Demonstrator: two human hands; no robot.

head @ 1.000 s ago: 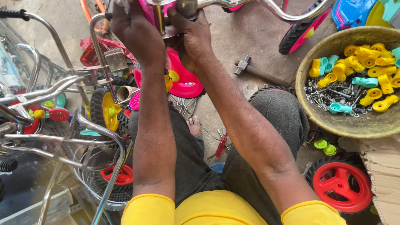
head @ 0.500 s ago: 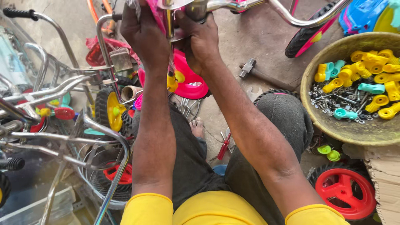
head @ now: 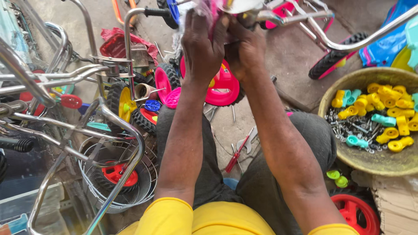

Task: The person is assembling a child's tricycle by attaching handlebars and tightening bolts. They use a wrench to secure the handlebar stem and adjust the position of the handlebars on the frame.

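Both my hands are raised at the top middle of the frame, close together and touching. My left hand [head: 202,48] has its fingers curled tight around a pink part [head: 208,9] at the top edge; my right hand [head: 246,48] has its fingers closed on the chrome tube [head: 278,16] that runs off to the upper right. Exactly how the fingertips pinch I cannot tell, since the frame cuts them off.

Just below my hands, between my forearms, a pink plastic wheel [head: 222,85] with a yellow hub stands on the floor. A red-handled screwdriver [head: 237,154] lies on the floor between my knees.

At the right edge sits a round, shallow basket [head: 370,165] holding yellow and teal plastic caps on a bed of metal screws. Below it, at the lower right, a red wheel [head: 355,211] lies beside a corrugated cardboard box [head: 398,204], brown and plain on the side I see.

On the left, chrome frames [head: 65,126] crowd together above a wire basket [head: 117,191] with a red hub inside. A black tyre with a yellow hub [head: 119,102] stands among them.
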